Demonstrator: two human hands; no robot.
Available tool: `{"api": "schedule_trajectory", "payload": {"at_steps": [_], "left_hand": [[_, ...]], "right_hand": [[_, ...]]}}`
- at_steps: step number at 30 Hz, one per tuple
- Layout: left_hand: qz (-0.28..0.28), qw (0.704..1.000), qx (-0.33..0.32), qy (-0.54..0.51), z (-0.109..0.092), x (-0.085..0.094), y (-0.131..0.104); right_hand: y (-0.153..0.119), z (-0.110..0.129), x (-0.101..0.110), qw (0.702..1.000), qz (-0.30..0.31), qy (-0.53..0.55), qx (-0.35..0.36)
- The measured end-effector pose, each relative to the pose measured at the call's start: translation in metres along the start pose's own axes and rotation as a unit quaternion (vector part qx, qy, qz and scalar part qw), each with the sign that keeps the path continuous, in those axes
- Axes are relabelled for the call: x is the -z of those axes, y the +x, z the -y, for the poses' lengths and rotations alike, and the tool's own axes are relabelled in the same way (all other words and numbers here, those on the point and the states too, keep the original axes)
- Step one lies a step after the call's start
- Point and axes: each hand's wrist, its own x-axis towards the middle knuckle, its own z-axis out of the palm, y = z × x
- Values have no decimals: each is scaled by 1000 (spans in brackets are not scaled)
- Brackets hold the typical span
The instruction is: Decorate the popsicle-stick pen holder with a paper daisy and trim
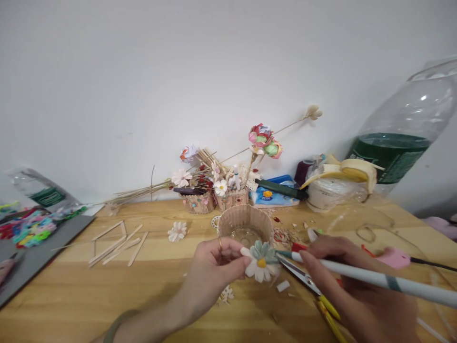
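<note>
My left hand [221, 267] pinches a daisy-like flower [262, 263] by a petal between thumb and fingers. The flower has a yellow centre; its upper petals are pale green, the lower ones white. In my right hand [353, 281] is a white marker pen [364, 274] with a green band. Its green tip points left and meets or nearly meets the flower's right edge; I cannot tell which. Just behind the flower stands a round pot [246, 219] with a ribbed wooden wall. Scissors [303, 276] with yellow handles lie partly under my right hand.
Wooden sticks [114, 245] and a loose white flower [177, 232] lie on the left. Decorated pots [233, 199] with flowers stand by the wall. A banana peel [342, 171], a large bottle [400, 128] and a pink-handled tool [394, 257] are at right; a grey board [46, 257] is far left.
</note>
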Motion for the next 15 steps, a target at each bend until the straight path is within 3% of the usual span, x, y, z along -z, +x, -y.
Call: {"api": "schedule_trajectory", "payload": {"at_steps": [5,9,12,15], "left_hand": [[5,1000,-3,-4,0,1,0],[5,1000,-6,1,0,1,-1],[5,1000,-7,2,1,1,-1],[3,1000,-6,-4,1,1,0]], "right_hand": [[-3,1,1,1000,18,15,-6],[-3,1,1,1000,-21,8,-8],[-2,0,0,1000,9,6,19],[-1,-3,1,1000,-14,-7,23]]}}
